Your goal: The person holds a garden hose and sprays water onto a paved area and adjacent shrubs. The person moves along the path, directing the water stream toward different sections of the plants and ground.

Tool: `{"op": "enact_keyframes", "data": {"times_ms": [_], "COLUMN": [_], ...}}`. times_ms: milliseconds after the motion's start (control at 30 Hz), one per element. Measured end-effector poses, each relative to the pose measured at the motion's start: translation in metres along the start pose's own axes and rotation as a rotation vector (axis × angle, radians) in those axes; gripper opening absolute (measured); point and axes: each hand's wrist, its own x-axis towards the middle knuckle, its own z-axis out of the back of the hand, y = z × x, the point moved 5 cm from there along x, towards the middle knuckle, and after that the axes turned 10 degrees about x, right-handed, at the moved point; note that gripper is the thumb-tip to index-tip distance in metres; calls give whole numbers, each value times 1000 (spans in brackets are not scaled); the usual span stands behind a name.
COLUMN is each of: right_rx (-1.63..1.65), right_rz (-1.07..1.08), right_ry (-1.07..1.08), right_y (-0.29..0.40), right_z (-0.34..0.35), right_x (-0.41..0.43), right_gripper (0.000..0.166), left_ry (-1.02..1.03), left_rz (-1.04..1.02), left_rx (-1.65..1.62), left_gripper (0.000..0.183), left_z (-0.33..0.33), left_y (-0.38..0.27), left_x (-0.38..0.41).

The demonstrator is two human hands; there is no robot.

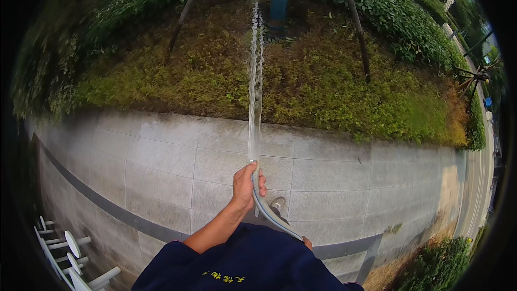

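Note:
My left hand [244,186] is closed around a pale braided garden hose [266,210] with a blue stripe, near its end, the thumb on top by the outlet. A stream of water [254,89] shoots from the outlet over the paving and lands in the planting bed beside a trunk wrapped in teal [279,0]. From my left hand the hose curves down to the right to my right hand [307,243], of which only a small part shows at the edge of my dark blue shirt, against the hose; its grip is mostly hidden. One shoe [278,202] shows behind the hose.
Low yellow-green shrubs [323,97] border the grey stone paving [161,161], with a taller green hedge [387,16] behind. Wooden support poles [355,24] slant into the bed. White metal fittings [72,246] stand at lower left. Another bush [440,262] grows at lower right; a road [476,186] runs beyond.

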Motion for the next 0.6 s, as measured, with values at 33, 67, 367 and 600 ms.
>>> {"op": "enact_keyframes", "data": {"times_ms": [33, 67, 367, 600], "right_rx": [0, 0, -29, 34], "right_rz": [-1, -1, -176, -127], "right_ry": [-5, -9, 29, -11], "right_y": [-2, -4, -23, 14], "right_z": [0, -1, -10, 3], "right_x": [-1, -2, -8, -25], "right_gripper": [39, 39, 45, 34], "left_ry": [2, 9, 87, 141], "left_rz": [1, 3, 19, 34], "left_rx": [5, 9, 80, 123], "left_gripper": [33, 33, 32, 33], "left_z": [-1, -2, -27, -45], "left_y": [0, 0, 1, 5], "left_x": [1, 1, 5, 6]}}
